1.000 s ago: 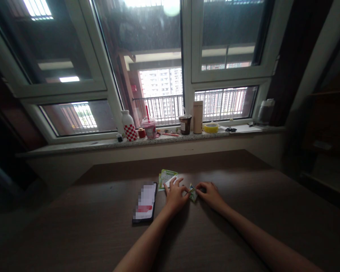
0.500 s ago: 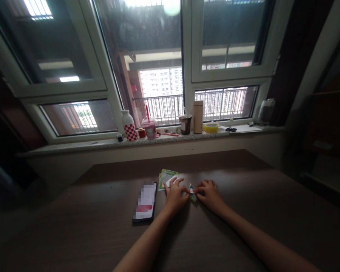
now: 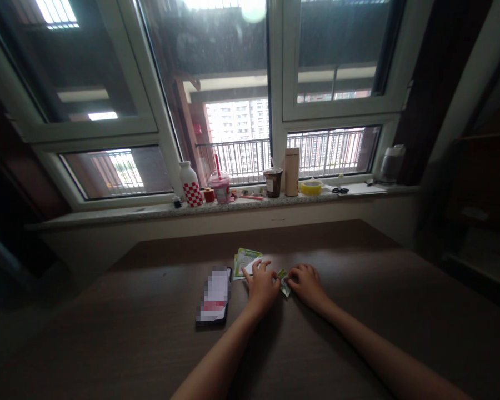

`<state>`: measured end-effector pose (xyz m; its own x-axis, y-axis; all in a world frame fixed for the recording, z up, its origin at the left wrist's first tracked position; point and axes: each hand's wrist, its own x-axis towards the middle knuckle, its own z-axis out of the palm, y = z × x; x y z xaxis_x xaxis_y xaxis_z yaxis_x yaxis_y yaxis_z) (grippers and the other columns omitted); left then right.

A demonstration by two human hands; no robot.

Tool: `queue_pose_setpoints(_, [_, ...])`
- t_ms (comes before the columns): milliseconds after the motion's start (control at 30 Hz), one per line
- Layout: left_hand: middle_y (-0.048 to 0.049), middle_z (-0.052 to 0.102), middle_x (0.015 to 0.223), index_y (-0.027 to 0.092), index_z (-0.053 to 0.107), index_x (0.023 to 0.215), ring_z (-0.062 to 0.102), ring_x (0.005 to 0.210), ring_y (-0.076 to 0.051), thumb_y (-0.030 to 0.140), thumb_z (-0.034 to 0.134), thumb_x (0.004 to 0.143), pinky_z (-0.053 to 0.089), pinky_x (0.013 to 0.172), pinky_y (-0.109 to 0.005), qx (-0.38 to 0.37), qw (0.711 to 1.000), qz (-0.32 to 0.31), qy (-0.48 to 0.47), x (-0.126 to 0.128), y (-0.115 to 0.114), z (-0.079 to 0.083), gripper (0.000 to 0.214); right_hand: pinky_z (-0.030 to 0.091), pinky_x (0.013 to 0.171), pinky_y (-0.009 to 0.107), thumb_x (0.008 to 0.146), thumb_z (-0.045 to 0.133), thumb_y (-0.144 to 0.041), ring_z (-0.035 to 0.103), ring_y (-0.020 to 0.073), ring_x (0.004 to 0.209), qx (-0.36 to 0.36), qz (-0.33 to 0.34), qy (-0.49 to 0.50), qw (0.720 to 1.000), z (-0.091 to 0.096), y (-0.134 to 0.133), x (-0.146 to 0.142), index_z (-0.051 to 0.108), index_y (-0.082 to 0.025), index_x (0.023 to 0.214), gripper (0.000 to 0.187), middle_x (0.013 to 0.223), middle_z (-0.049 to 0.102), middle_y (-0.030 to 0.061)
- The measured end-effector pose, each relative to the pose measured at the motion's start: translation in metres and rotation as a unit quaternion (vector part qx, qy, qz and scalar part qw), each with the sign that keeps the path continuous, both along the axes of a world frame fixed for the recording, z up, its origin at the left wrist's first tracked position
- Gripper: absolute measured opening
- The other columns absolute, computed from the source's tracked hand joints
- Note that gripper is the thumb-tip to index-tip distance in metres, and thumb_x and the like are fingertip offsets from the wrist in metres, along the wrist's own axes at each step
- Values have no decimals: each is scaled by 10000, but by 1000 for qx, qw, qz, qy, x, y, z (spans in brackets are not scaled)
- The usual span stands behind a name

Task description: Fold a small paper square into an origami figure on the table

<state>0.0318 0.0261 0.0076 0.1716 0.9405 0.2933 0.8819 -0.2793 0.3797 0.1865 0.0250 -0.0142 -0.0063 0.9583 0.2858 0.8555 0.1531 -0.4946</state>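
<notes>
Both my hands rest on a dark wooden table (image 3: pixel 358 311) and pinch a small folded piece of green and white paper (image 3: pixel 283 281) between them. My left hand (image 3: pixel 261 286) grips its left side with curled fingers. My right hand (image 3: pixel 307 284) grips its right side, fingers bent over it. Just behind my left hand lies a small stack of green and white paper sheets (image 3: pixel 245 259).
A phone (image 3: pixel 214 296) lies left of my left hand. The stone windowsill (image 3: pixel 150 211) behind the table carries a red-checked bottle (image 3: pixel 189 184), a pink cup with a straw (image 3: pixel 220 187), a dark cup (image 3: pixel 272 183), a tan flask (image 3: pixel 291 171), a yellow tape roll (image 3: pixel 311 187) and scissors (image 3: pixel 339 190).
Both hands have drawn closer together over the folded paper, and it shows less between the fingers. Everything else on the table and sill is unmoved.
</notes>
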Motion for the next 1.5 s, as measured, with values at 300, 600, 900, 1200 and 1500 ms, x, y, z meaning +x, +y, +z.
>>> queue_pose_setpoints(300, [-45, 493, 1412, 247, 721, 818, 286, 1369, -320, 305, 590, 816, 54, 1081, -718, -17, 999, 28, 5, 6, -2, 2, 144, 327, 939, 349, 806, 625, -322, 487, 254, 1058, 10, -19, -7, 1000, -3, 2, -1, 711, -224, 911, 167, 1065, 611, 90])
queue_pose_setpoints(600, [-33, 485, 1406, 266, 705, 821, 284, 1366, -324, 356, 635, 788, 39, 1062, -732, -50, 997, 51, -41, 5, 3, -7, 119, 326, 934, 351, 794, 615, -303, 479, 254, 1049, 8, -16, 0, 1000, -2, 1, -2, 701, -232, 910, 161, 1060, 605, 80])
queue_pose_setpoints(900, [3, 405, 1486, 285, 693, 901, 209, 1405, -335, 298, 618, 784, -1, 1090, -695, -45, 997, 43, -47, 5, 2, -8, 140, 317, 930, 345, 776, 621, -292, 492, 240, 1029, 9, -18, 6, 1000, -2, 2, -3, 707, -238, 888, 151, 1043, 611, 64])
queue_pose_setpoints(1200, [37, 446, 1468, 284, 732, 815, 259, 1384, -342, 304, 643, 767, -3, 1091, -707, -36, 998, 25, -49, 0, 2, -5, 103, 333, 945, 348, 753, 663, -305, 495, 243, 1048, 11, -12, 33, 999, -2, 2, -1, 735, -249, 902, 175, 1064, 621, 64])
queue_pose_setpoints(1500, [56, 467, 1454, 314, 751, 766, 295, 1370, -336, 344, 650, 770, -14, 1090, -704, -41, 997, 28, -57, -1, 4, -6, 105, 339, 930, 343, 776, 655, -320, 499, 241, 1034, 20, -6, 18, 1000, -4, 3, 1, 730, -261, 911, 165, 1050, 621, 68])
